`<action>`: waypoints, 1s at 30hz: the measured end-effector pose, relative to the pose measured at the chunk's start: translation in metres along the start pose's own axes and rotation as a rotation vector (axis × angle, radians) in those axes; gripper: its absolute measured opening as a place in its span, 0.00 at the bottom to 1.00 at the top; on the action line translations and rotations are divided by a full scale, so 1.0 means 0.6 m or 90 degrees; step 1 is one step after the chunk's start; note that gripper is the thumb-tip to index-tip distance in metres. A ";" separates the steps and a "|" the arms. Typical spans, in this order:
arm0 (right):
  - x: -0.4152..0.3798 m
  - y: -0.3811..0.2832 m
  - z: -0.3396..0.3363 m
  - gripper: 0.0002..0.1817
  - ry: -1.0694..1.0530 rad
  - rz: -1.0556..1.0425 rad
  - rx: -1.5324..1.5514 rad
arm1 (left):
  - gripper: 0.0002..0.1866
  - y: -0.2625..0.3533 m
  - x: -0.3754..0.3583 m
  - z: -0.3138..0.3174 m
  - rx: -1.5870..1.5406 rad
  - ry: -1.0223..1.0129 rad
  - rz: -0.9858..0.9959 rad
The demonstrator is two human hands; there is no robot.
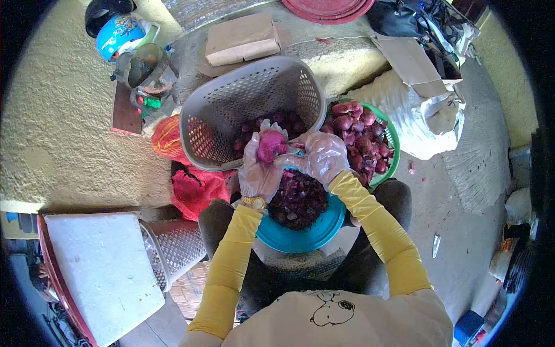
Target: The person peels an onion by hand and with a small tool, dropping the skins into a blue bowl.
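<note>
A red onion point(271, 146) is in my left hand point(259, 168), which wears a clear plastic glove and has its fingers wrapped round the onion. My right hand point(327, 155), also gloved, is closed close beside it on a small tool, of which a bit of blue shows; most of it is hidden. Below both hands a blue basin point(332, 222) holds dark onion skins point(296, 199). A grey plastic basket point(196, 110) with several onions at its bottom stands just beyond. To the right, a green basket point(395, 136) is heaped with red onions point(361, 139).
Red net bags point(199, 188) lie left of the basin. A white foam board point(101, 272) and a white basket point(185, 248) stand at the lower left. Cardboard point(243, 39) lies behind the grey basket; a white sack point(404, 115) is at the right.
</note>
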State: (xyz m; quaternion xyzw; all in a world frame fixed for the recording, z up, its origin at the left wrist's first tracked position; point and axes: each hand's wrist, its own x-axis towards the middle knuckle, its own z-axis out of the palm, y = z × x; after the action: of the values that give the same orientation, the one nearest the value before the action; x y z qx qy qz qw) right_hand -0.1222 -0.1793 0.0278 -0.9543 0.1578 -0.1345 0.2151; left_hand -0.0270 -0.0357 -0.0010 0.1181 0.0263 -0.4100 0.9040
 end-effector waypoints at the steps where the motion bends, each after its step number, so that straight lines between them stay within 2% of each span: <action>1: -0.001 -0.004 -0.003 0.38 -0.013 0.024 0.002 | 0.24 0.000 0.000 -0.002 0.005 -0.011 0.002; 5: 0.005 0.001 0.000 0.38 -0.038 0.025 0.003 | 0.25 0.004 -0.002 0.002 0.003 -0.036 -0.019; 8: 0.004 0.006 -0.001 0.42 -0.025 -0.004 0.084 | 0.26 0.005 0.005 0.001 0.028 -0.016 -0.012; 11: 0.006 0.012 0.011 0.38 0.011 -0.021 0.147 | 0.26 0.011 0.001 0.019 0.123 -0.070 -0.053; 13: 0.007 0.011 0.010 0.37 -0.039 0.009 0.273 | 0.27 0.006 -0.001 0.025 0.121 -0.070 -0.054; 16: 0.004 0.016 0.018 0.35 -0.070 0.032 0.341 | 0.27 0.004 0.003 0.009 0.128 -0.068 -0.050; 20: 0.003 0.012 0.015 0.34 -0.111 0.057 0.332 | 0.28 0.011 0.008 -0.004 0.092 -0.058 -0.049; 22: 0.000 0.016 0.021 0.27 -0.095 -0.003 0.257 | 0.27 0.009 0.004 0.004 0.108 -0.034 -0.028; 23: 0.000 0.020 0.028 0.27 -0.095 -0.003 0.257 | 0.27 0.009 0.003 0.008 0.124 -0.010 -0.007; 25: 0.001 0.020 0.034 0.26 -0.094 -0.104 0.120 | 0.27 0.012 0.003 0.007 0.106 -0.012 -0.011; 26: -0.001 0.020 0.033 0.26 -0.094 -0.104 0.121 | 0.27 0.014 0.003 0.007 0.088 -0.015 -0.015; 28: 0.001 0.002 0.006 0.33 -0.137 -0.099 -0.030 | 0.27 0.016 -0.001 0.014 0.107 -0.001 -0.014; 30: -0.002 0.006 0.002 0.33 -0.089 -0.086 0.037 | 0.27 0.019 0.000 0.016 0.127 0.013 -0.014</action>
State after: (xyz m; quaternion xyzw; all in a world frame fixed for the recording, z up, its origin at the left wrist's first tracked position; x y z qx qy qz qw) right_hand -0.1235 -0.1817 0.0247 -0.9633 0.0735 -0.0865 0.2432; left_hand -0.0192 -0.0305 0.0105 0.2111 -0.0042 -0.4194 0.8829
